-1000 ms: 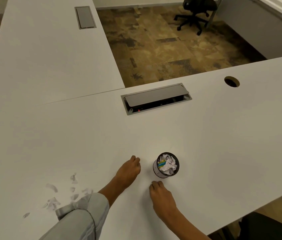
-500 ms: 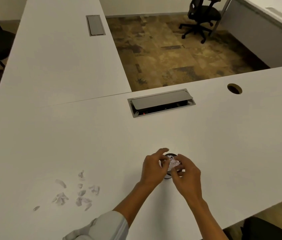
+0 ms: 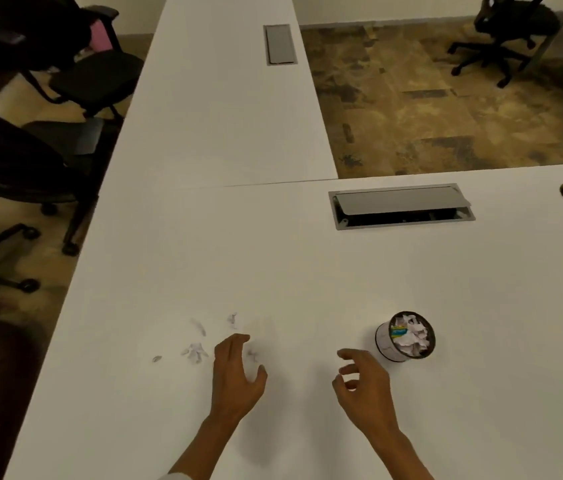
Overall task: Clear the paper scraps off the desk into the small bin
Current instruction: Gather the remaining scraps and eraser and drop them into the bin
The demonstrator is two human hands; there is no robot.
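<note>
Left hand (image 3: pixel 237 374) spread beside paper scraps (image 3: pixel 196 351), right hand (image 3: pixel 365 382) curled, empty

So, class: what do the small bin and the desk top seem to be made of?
Small bin: seemingly a rigid cylinder with a pale, faintly veined wall and dark rim; plastic or metal, unclear. Desk top: smooth matte white, probably laminate board; flat, with a seam between sections.

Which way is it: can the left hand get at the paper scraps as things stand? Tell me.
Probably yes. The left hand is open beside the paper scraps on the desk, with nothing between them.
</note>
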